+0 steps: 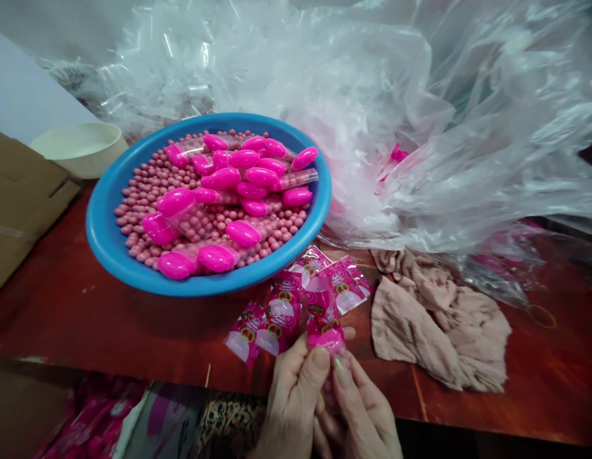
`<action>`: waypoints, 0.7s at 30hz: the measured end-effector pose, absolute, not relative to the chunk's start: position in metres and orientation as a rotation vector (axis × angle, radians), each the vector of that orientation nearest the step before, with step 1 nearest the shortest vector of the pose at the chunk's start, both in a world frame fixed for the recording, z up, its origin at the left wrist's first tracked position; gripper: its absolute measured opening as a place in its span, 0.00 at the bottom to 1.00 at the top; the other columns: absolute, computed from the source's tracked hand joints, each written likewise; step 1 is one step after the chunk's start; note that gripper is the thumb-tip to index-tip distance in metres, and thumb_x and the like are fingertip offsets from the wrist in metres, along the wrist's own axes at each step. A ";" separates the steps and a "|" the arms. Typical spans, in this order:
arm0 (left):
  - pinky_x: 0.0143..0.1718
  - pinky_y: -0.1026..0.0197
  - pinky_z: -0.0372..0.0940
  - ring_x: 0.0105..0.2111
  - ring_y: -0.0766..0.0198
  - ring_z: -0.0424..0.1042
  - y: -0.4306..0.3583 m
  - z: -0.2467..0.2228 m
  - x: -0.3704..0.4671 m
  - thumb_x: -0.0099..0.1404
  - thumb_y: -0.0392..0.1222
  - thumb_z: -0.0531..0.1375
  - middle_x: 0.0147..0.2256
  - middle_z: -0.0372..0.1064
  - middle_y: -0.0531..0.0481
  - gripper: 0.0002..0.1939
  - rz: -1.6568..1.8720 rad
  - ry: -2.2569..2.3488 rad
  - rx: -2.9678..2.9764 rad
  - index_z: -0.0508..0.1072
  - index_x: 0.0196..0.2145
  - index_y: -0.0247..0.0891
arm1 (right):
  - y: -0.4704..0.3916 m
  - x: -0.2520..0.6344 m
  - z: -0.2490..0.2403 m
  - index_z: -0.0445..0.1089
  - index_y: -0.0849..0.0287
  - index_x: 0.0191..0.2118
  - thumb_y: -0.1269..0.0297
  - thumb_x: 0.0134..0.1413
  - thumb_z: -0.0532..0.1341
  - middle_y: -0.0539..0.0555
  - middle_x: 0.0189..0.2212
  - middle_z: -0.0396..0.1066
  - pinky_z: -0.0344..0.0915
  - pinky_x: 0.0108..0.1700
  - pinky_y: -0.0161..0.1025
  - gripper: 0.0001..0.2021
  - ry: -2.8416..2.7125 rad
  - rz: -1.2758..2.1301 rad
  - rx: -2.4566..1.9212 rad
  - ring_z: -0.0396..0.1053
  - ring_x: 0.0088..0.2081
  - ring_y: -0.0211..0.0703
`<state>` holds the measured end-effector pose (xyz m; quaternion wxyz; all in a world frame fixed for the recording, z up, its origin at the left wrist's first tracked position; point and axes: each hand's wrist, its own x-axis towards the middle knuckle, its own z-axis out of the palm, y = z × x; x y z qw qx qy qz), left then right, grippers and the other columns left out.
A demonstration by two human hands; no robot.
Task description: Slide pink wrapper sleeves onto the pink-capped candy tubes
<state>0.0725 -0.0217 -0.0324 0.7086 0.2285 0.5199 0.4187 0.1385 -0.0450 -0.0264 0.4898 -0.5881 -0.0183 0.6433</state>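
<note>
We see both hands together over the near edge of the tabletop (pixel 133 328), a little right of its middle. The left hand (pixel 293 395) is partly closed, its thumb pressed against the pink-topped tube (pixel 327 338) and its fingers curled behind. The right hand (pixel 365 408) is closed about as far, pinching the same tube from the other side with its thumb. We find this tube upright between the two thumbs, with a printed pink film at its upper end; we cannot tell how far down the film reaches.

Just beyond the hands we see printed wrappers (pixel 283 306) fanned out flat, some overlapping. Behind them, toward the left edge, stands a blue basin (pixel 181 287) of pink balls (pixel 137 197), with pink-capped tubes (pixel 219 258) lying on top.

Toward the right edge we have a crumpled beige cloth (pixel 434 325), and near it a thin yellowish loop (pixel 541 317). Clear plastic (pixel 372 76) billows along the far side. Near the left edge we see a cream bowl (pixel 85 150) and a cardboard box (pixel 18 204). Below the near edge, at the left, lie bright pink items (pixel 95 414), too blurred to name.
</note>
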 end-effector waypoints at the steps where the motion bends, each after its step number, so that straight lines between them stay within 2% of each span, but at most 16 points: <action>1: 0.47 0.59 0.63 0.44 0.54 0.71 -0.023 -0.033 0.074 0.59 0.51 0.59 0.42 0.76 0.43 0.17 0.939 1.183 0.498 0.78 0.41 0.39 | -0.046 0.136 -0.029 0.70 0.55 0.33 0.45 0.38 0.68 0.44 0.17 0.60 0.57 0.16 0.25 0.21 -0.065 1.498 -1.410 0.57 0.15 0.29; 4: 0.44 0.58 0.65 0.41 0.54 0.72 -0.026 -0.036 0.076 0.58 0.50 0.61 0.39 0.76 0.42 0.17 0.948 1.221 0.477 0.78 0.40 0.37 | -0.049 0.131 -0.037 0.70 0.56 0.34 0.51 0.43 0.68 0.46 0.22 0.66 0.65 0.25 0.29 0.16 -0.148 1.260 -1.384 0.64 0.22 0.34; 6: 0.40 0.60 0.65 0.38 0.55 0.72 -0.026 -0.035 0.077 0.59 0.49 0.61 0.36 0.77 0.44 0.15 0.934 1.180 0.503 0.78 0.39 0.37 | -0.047 0.131 -0.039 0.71 0.55 0.34 0.53 0.44 0.69 0.47 0.26 0.69 0.66 0.32 0.27 0.15 -0.207 1.111 -1.425 0.67 0.28 0.34; 9: 0.32 0.63 0.64 0.32 0.60 0.72 -0.022 -0.034 0.076 0.60 0.49 0.60 0.31 0.77 0.48 0.14 0.927 1.021 0.575 0.79 0.37 0.37 | -0.041 0.138 -0.034 0.70 0.50 0.43 0.57 0.42 0.70 0.45 0.31 0.72 0.66 0.37 0.25 0.19 -0.299 0.967 -1.488 0.68 0.33 0.33; 11: 0.32 0.63 0.64 0.31 0.60 0.72 -0.017 -0.033 0.072 0.60 0.48 0.59 0.31 0.77 0.48 0.14 0.946 0.971 0.576 0.78 0.38 0.37 | -0.038 0.146 -0.030 0.69 0.50 0.47 0.57 0.42 0.70 0.45 0.27 0.72 0.67 0.30 0.24 0.22 -0.331 1.031 -1.503 0.68 0.29 0.33; 14: 0.43 0.59 0.64 0.40 0.58 0.72 -0.006 -0.032 0.062 0.62 0.45 0.59 0.39 0.76 0.47 0.15 1.107 1.077 0.538 0.75 0.44 0.38 | -0.037 0.155 -0.029 0.72 0.53 0.47 0.53 0.42 0.69 0.46 0.19 0.69 0.56 0.15 0.21 0.23 -0.249 1.264 -1.484 0.60 0.16 0.29; 16: 0.48 0.57 0.62 0.46 0.58 0.69 0.002 -0.029 0.053 0.61 0.43 0.59 0.45 0.73 0.47 0.17 1.266 1.125 0.589 0.71 0.49 0.43 | -0.037 0.159 -0.031 0.73 0.52 0.46 0.53 0.39 0.71 0.48 0.20 0.70 0.53 0.13 0.20 0.24 -0.164 1.369 -1.441 0.59 0.15 0.27; 18: 0.48 0.59 0.63 0.47 0.59 0.69 0.009 -0.026 0.044 0.60 0.41 0.61 0.48 0.71 0.49 0.18 1.308 1.128 0.717 0.70 0.49 0.47 | -0.037 0.162 -0.034 0.75 0.53 0.43 0.54 0.36 0.73 0.48 0.19 0.70 0.53 0.13 0.20 0.24 -0.119 1.450 -1.407 0.60 0.15 0.27; 21: 0.45 0.62 0.63 0.46 0.59 0.69 0.019 -0.023 0.033 0.59 0.39 0.62 0.46 0.71 0.49 0.09 1.174 1.167 0.895 0.75 0.39 0.43 | -0.035 0.165 -0.036 0.75 0.55 0.42 0.55 0.36 0.73 0.47 0.15 0.66 0.48 0.12 0.18 0.23 -0.089 1.515 -1.392 0.53 0.13 0.24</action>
